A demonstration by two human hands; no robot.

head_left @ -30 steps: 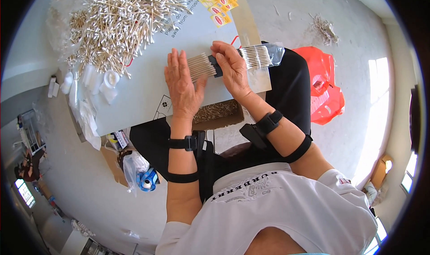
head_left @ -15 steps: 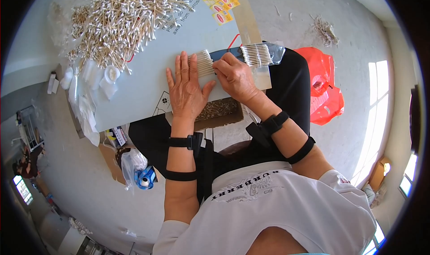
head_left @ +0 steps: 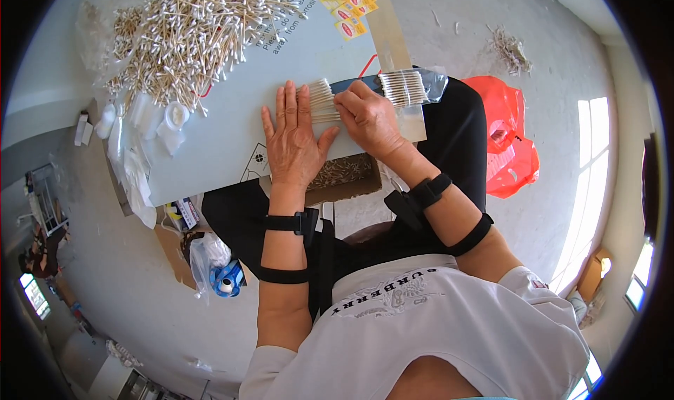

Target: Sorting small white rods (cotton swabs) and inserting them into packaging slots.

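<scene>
On the grey tabletop (head_left: 235, 115), my left hand (head_left: 290, 147) lies flat with its fingers stretched forward. Its right side rests against a row of cotton swabs (head_left: 321, 92), part of which it covers. Just right of that row, my right hand (head_left: 370, 119) is closed, fingertips curled down at the swab ends. Whatever it pinches is hidden. Past its knuckles, a neat row of swabs in a clear bag (head_left: 403, 88) lies at the table's right edge, with a dark blue strip (head_left: 342, 85) beside it. A large loose heap of cotton swabs (head_left: 186, 35) covers the far left.
Yellow packet labels (head_left: 351, 10) lie at the far edge. Small clear bags (head_left: 170, 128) sit near the left edge. Below the table front is an open cardboard box (head_left: 351, 184) of swab-like sticks. A red plastic bag (head_left: 502, 143) is on the floor at right.
The swabs between my hands have spread apart, with a gap in the row. Both hands stay in nearly the same place.
</scene>
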